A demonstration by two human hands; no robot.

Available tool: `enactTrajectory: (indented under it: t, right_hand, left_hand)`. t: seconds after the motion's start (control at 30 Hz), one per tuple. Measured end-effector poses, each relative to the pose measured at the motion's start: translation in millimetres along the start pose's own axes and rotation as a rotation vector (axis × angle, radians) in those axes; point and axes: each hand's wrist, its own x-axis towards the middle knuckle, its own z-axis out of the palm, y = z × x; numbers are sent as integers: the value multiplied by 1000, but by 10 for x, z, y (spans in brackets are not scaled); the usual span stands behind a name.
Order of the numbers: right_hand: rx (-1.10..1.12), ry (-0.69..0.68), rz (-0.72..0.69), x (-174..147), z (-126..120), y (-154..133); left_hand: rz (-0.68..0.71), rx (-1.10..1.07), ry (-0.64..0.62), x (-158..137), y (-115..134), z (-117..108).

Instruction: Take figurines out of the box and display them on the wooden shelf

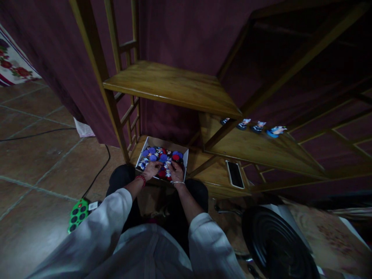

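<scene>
A shallow white cardboard box (186, 161) stands on the bottom shelf in front of my knees. Inside lie many small figurines (144, 162) with round blue and red bases, jumbled together. My left hand (152, 169), with a red beaded bracelet at its wrist, reaches over the near left side of the box. Its fingers are drawn together, and what lies at their tips is too small to make out. At the near right side is my right hand (176, 172), a pale bangle on its wrist. Its fingers are closed at a white-and-blue figurine (167, 164).
A wooden shelf board (174, 83) juts out above the box. To the right, several figurines (258, 126) stand in a row on another shelf. A dark-screened phone (235, 174) lies lower down. A black round stool (276, 240) and a green power strip (78, 215) flank me.
</scene>
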Motion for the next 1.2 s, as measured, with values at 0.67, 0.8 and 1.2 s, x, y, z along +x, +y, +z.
enactTrajectory:
  t: [0.67, 0.8, 1.2]
  right_hand:
    - [-88, 25, 67, -54, -50, -206]
    - [-67, 17, 51, -55, -47, -204]
    - [-40, 12, 60, -19, -19, -76]
  left_hand:
    - [21, 612, -22, -34, 118, 57]
    - [28, 599, -13, -8, 77, 65]
    - [34, 557, -41, 33, 42, 50]
